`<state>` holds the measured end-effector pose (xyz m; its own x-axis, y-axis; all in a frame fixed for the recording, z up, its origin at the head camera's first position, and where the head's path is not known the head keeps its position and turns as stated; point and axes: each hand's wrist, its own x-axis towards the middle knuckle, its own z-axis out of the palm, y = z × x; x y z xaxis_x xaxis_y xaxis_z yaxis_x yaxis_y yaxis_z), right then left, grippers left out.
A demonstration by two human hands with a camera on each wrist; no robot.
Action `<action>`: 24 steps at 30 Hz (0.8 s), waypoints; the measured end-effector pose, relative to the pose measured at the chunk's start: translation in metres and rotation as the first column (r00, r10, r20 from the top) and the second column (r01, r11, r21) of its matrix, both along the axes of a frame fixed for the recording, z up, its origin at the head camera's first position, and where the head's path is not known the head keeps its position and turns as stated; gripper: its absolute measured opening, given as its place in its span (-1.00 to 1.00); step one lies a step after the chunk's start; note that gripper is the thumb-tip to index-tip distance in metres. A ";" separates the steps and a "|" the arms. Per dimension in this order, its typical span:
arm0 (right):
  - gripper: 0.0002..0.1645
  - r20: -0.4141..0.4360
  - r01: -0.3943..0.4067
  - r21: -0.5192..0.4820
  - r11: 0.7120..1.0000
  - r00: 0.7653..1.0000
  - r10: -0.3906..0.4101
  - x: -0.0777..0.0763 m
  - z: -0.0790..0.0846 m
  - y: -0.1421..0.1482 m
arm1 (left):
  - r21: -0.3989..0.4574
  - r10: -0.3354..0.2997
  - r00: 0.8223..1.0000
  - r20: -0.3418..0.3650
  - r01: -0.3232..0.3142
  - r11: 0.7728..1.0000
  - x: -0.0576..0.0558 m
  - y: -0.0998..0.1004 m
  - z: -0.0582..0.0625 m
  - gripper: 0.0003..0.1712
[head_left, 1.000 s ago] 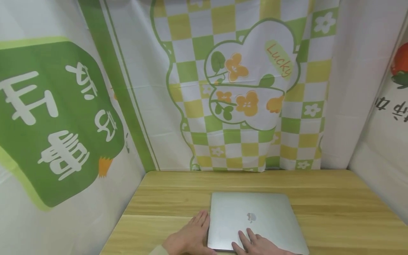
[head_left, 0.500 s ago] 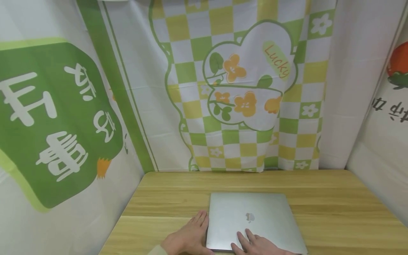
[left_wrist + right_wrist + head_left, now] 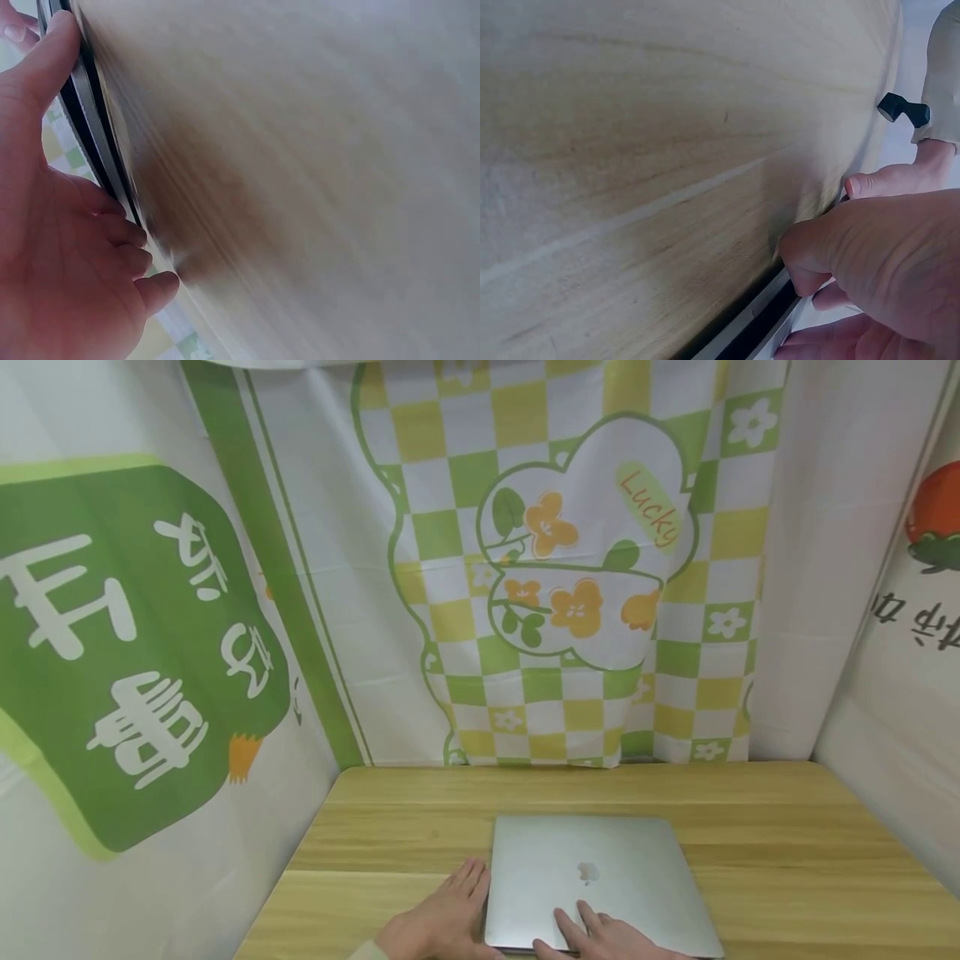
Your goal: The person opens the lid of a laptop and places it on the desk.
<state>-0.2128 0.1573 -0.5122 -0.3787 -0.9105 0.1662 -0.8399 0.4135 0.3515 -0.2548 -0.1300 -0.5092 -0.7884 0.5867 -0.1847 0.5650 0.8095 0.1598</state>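
Observation:
A closed silver laptop [image 3: 622,860] with an apple logo lies flat on the wooden table. My left hand [image 3: 442,914] rests beside its left edge, fingers extended along that side. In the left wrist view, the thumb [image 3: 56,56] crosses the front edge of the laptop [image 3: 97,127] near the corner. My right hand [image 3: 615,937] has spread fingertips on the lid close to the front. From the right wrist, its bent thumb [image 3: 806,259] shows against the laptop's front edge [image 3: 757,330], with the other fingers over the lid, partly hidden.
The wooden table [image 3: 390,827] reaches back to a hanging cloth [image 3: 450,560] with green and yellow checks. Printed cloths also hang at the left [image 3: 150,660] and right [image 3: 892,693]. A small black device [image 3: 904,110] sits at the left sleeve.
The fingers of my right hand have shifted slightly left, the nearest one reaching the laptop's front edge. The left hand and the laptop stay put; the head view shifts a little.

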 end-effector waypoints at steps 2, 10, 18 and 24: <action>-0.36 -0.002 -0.001 -0.006 1.000 1.000 0.001 0.000 -0.001 0.000 | 0.003 -0.001 1.000 -0.006 0.001 1.000 0.000 0.000 0.000 0.32; -0.37 -0.016 -0.007 -0.010 1.000 1.000 0.006 0.000 0.000 0.001 | 0.011 -0.018 0.999 -0.026 0.019 1.000 0.001 0.000 0.002 0.32; -0.38 -0.040 -0.025 -0.039 0.999 0.999 0.024 -0.001 -0.003 0.003 | 0.024 -0.022 1.000 0.012 0.022 0.999 0.003 -0.002 0.004 0.26; -0.39 -0.050 -0.017 0.000 1.000 0.999 0.017 -0.005 -0.008 0.007 | 0.019 -0.029 0.999 0.021 0.029 0.999 0.003 -0.003 0.003 0.21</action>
<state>-0.2181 0.1640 -0.5205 -0.3546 -0.9166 0.1849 -0.8281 0.3996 0.3931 -0.2518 -0.1333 -0.5063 -0.7668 0.6130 -0.1902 0.5847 0.7894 0.1871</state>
